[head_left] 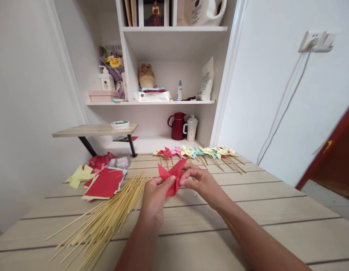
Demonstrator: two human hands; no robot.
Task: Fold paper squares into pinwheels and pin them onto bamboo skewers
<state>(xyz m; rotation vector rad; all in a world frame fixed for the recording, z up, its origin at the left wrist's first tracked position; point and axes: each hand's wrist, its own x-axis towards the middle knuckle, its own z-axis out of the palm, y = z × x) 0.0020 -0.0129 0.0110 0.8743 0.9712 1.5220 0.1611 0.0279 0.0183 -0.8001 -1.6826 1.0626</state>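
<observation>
- Near the middle of the frame, a red paper pinwheel [176, 171] is held up above the slatted tabletop [270, 195], its blades spread and its centre pinched between fingers.
- The left hand [154, 195] grasps it from the lower left, thumb laid on the paper near the centre.
- The right hand [202, 181] grips the right-hand side between thumb and fingers; the fingertips partly hide what they press, so I cannot tell whether a pin is there.
- The step in hand looks like gathering or fastening the blades at the middle; no stick shows on this piece.
- The next move seems to call for a firm left pinch, so the folds do not spring apart, while the right fingers secure the centre.
- Loose sticks [118, 207] lie fanned at the lower left, just beside the left hand, handy for mounting.
- Left of centre sits a stack of paper squares [105, 183], red on top, with a pale yellow cut paper [80, 176] beside it and a clear container [120, 162] behind.
- Beyond the hands, right of centre, a row of mounted pinwheels [188, 151] lies along the table's back, sticks toward the viewer.
</observation>
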